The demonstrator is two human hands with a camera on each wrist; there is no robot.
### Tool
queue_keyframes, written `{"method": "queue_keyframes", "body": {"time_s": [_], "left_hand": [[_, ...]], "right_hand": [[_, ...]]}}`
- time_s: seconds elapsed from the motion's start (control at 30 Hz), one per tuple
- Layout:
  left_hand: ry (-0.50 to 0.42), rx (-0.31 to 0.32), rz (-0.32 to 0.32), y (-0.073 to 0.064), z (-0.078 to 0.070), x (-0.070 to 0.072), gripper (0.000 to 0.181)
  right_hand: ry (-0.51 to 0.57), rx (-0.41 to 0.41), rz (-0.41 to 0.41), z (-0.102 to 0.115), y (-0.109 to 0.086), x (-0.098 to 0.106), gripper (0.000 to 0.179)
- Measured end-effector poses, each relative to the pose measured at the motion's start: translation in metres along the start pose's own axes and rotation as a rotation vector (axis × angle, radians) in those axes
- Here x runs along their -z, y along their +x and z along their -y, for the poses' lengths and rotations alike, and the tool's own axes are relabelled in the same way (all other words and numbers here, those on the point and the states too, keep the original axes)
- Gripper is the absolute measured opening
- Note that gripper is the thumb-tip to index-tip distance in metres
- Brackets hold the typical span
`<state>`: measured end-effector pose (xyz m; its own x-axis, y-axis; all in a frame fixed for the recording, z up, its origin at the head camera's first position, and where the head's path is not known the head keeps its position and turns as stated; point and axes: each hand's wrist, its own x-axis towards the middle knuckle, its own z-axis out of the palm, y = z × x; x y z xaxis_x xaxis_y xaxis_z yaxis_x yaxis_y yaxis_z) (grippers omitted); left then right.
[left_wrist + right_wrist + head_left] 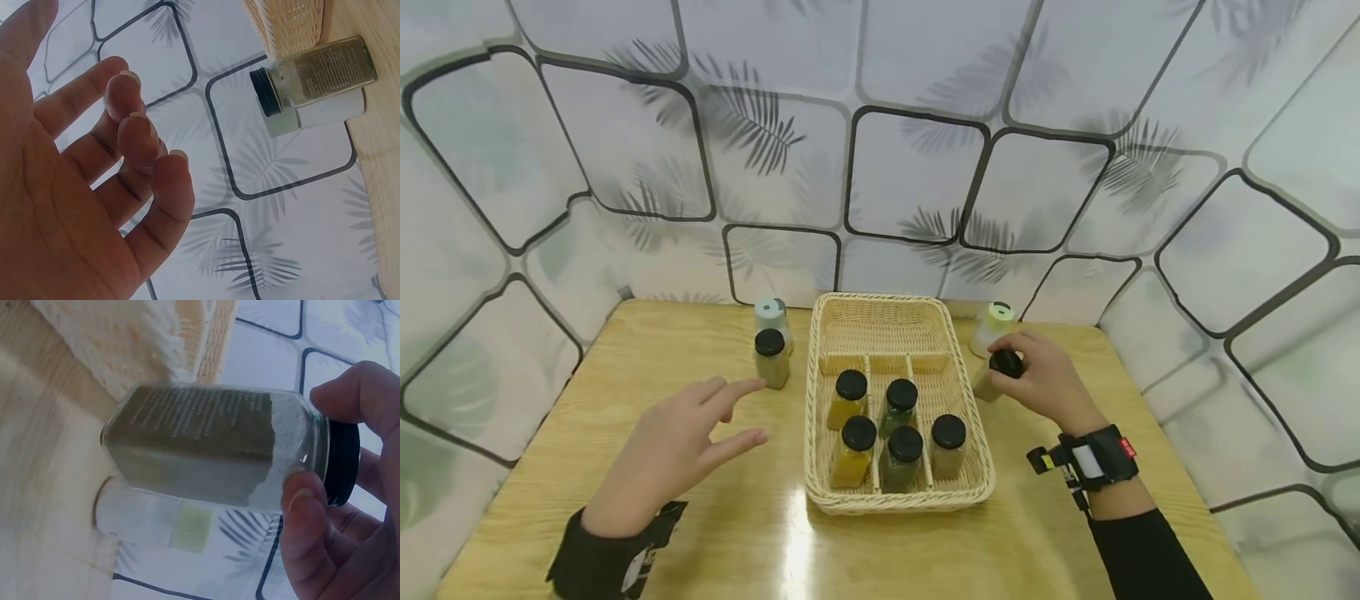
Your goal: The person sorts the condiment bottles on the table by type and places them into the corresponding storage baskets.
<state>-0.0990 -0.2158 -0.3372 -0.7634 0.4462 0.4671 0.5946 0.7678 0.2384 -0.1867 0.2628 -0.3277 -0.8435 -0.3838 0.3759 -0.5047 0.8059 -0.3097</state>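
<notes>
My right hand (1051, 379) pinches a glass spice jar (200, 447) with thumb and fingers around its black lid and neck. Grey-brown powder fills most of this jar, which is tilted beside the basket's right side. My left hand (677, 450) hovers over the table with fingers spread loosely, holding nothing. Close past its index fingertip stands another black-lidded spice jar (772, 371) with olive-brown powder. Between the hands lies a wicker basket (883, 323). It holds two yellow jars (850, 468) on the left, two dark green jars (901, 475) in the middle and one grey-brown jar (947, 458) on the right.
A white container with a pale blue-green lid (769, 312) stands behind the left jar. Another with a pale green lid (1000, 312) is behind my right hand. Patterned cloth (917, 175) rises along the back and sides of the wooden table (715, 533).
</notes>
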Motion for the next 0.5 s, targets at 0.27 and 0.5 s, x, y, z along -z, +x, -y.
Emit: {"method": "queue_keyframes", "body": {"time_s": [0.27,0.5], "left_hand": [[0.011,-0.014,-0.023,0.001,0.004,0.001,0.057],[0.004,-0.014,-0.002,0.004,0.004,-0.001,0.058]], "right_hand": [[-0.011,0.045,-0.039,0.014,0.012,0.011,0.029],[-0.021,0.024,-0.046,0.02,0.012,0.016,0.029]]}}
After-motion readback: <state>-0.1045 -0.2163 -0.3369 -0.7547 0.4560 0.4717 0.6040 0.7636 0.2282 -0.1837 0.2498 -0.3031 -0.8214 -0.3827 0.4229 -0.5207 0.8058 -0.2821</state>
